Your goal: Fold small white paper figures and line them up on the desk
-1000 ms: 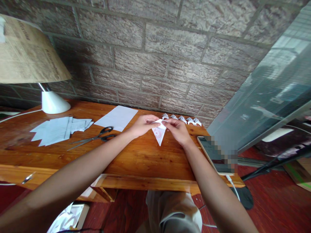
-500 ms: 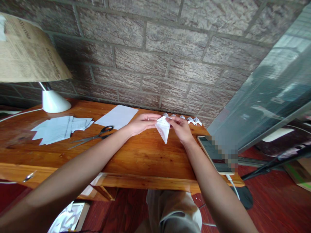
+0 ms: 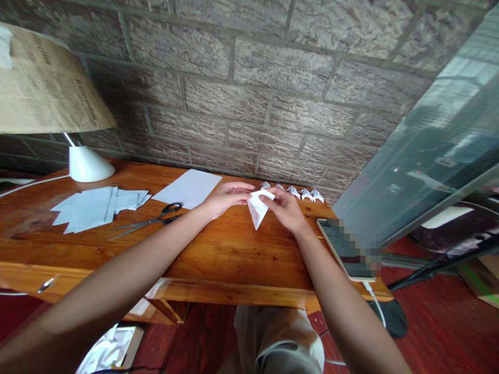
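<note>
A folded white paper triangle [image 3: 257,210] is held over the wooden desk, its point hanging down toward me. My right hand [image 3: 286,209] pinches its upper right corner, the thumb lying across the front. At the upper left corner, my left hand [image 3: 230,199] grips the paper's edge between thumb and fingers; a ring shows on one finger. Behind the hands, several small folded paper pieces [image 3: 306,194] stand in a row along the wall. A pair of black-handled scissors [image 3: 156,218] lies left of my left forearm.
A plain white sheet [image 3: 189,188] lies near the wall, with a pile of cut papers [image 3: 93,208] further left. The white lamp base [image 3: 90,163] stands at the back left. A charging tablet [image 3: 345,249] rests by the right desk edge [image 3: 378,292].
The paper triangle has tilted, its lower tip swinging to the left. My right thumb has shifted slightly left across its front; my left hand has hardly moved.
</note>
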A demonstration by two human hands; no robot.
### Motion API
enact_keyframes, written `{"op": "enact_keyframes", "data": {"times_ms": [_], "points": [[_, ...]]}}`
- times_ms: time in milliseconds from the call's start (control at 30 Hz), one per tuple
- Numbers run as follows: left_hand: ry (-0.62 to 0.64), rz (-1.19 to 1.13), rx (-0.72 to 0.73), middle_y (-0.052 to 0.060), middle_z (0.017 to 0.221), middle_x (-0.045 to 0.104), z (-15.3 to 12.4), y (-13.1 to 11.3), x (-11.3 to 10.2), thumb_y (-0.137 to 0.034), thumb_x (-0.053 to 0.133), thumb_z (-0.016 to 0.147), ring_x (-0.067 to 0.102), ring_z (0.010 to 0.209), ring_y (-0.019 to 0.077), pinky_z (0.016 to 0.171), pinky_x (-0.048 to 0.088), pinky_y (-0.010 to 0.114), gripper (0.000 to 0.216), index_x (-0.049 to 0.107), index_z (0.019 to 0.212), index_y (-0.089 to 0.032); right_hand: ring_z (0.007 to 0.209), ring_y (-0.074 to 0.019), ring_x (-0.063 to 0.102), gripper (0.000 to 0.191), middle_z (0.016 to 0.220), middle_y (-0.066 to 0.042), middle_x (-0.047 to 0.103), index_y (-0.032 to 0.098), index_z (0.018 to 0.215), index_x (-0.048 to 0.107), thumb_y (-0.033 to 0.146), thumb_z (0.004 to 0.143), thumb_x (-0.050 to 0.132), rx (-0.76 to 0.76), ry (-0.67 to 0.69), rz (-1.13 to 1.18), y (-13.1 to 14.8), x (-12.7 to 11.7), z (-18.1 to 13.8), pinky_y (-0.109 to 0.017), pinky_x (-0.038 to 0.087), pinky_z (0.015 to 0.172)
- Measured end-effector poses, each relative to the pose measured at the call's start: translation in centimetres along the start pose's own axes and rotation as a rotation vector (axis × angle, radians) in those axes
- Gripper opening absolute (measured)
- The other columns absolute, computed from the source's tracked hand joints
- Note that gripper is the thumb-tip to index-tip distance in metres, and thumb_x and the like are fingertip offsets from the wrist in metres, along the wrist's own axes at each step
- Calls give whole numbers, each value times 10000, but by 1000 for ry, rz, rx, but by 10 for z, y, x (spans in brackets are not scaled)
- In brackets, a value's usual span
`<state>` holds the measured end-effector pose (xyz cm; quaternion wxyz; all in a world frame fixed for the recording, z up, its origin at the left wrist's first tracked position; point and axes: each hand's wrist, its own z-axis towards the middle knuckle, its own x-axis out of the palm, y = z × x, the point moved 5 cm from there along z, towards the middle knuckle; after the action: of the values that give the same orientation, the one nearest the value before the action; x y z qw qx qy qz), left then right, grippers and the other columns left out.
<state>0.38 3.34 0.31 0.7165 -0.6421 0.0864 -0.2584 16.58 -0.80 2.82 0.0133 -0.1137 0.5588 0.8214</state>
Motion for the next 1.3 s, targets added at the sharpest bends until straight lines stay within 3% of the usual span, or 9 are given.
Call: {"op": "enact_keyframes", "data": {"times_ms": [167,367,667,900,1133,1300], "points": [[43,-142,9,79,1024,713,-3,-2,8,-192,793,627,659,925,188,912,481,383,422,704,1039,-183,702,-145,568,331,804,-22,671,180,841,663,474,702,720,49,-52,-1,-6,-5,1,-281,460,676],[-15,-206,13,83,960,723,-3,2,8,-190,799,621,660,904,187,924,465,386,360,716,970,-154,681,-139,580,355,766,-10,671,180,829,636,473,667,752,48,-36,56,-6,-4,1,-277,461,674],[-64,-33,79,74,905,717,-6,-2,13,-245,805,601,641,813,174,785,479,332,372,707,944,-140,705,-142,622,295,811,-18,710,188,831,691,432,680,757,45,-54,62,-2,-1,-1,-288,480,711],[-163,-114,86,32,804,700,-5,0,11,-274,812,581,620,740,145,770,463,312,322,704,857,-148,665,-147,625,323,764,-31,711,178,764,657,411,604,812,58,-61,45,-6,1,-1,-287,498,667],[-163,38,149,32,794,705,-8,-6,12,-339,784,613,613,713,152,705,455,292,294,702,830,-158,604,-143,603,358,701,-20,691,184,741,629,449,586,813,65,-47,20,-3,4,-3,-276,477,591],[-96,115,165,39,805,707,-8,-6,14,-348,748,661,615,706,149,681,451,273,281,704,858,-153,604,-138,600,377,689,10,675,211,808,607,426,585,822,27,-17,40,-2,7,-3,-275,477,605]]}}
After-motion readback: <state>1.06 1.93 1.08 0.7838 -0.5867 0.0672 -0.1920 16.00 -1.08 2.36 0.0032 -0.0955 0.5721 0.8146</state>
